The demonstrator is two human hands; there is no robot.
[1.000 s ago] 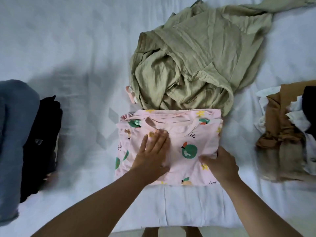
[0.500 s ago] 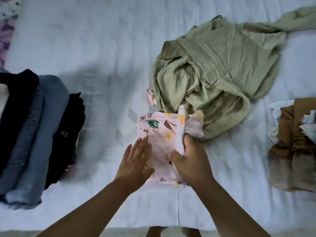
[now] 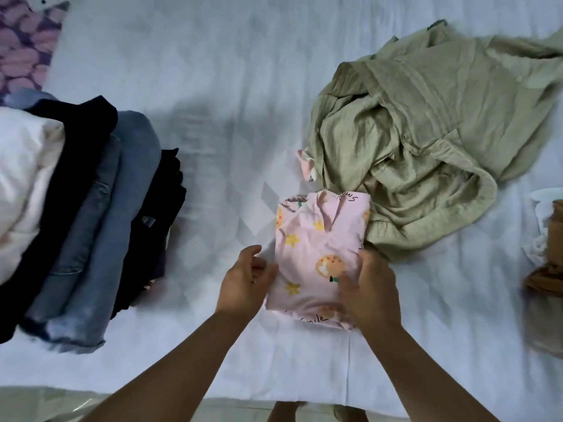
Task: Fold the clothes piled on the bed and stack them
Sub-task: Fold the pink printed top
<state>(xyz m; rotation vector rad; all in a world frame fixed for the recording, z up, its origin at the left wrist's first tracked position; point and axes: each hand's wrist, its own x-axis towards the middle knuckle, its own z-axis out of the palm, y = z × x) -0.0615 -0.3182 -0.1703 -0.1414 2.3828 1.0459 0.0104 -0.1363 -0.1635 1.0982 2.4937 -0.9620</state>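
A small pink printed garment [image 3: 316, 248] lies folded into a narrow packet on the white bed sheet [image 3: 228, 102]. My left hand [image 3: 246, 284] grips its left edge with curled fingers. My right hand [image 3: 368, 287] holds its right lower corner, thumb on top. Just behind it sprawls a crumpled olive-green garment [image 3: 426, 141], unfolded. At the left stands a stack of folded clothes [image 3: 91, 223]: black pieces, blue jeans and a white item.
A brown and white heap of clothes [image 3: 545, 257] sits at the right edge. A purple patterned cloth [image 3: 21, 44] shows at the far left corner. The bed's near edge [image 3: 274, 403] runs along the bottom, with my feet below it.
The pink garment went from a wide spread to a narrow folded packet. My right hand brought its right side over, and both hands now hold its edges. The view shifted left.
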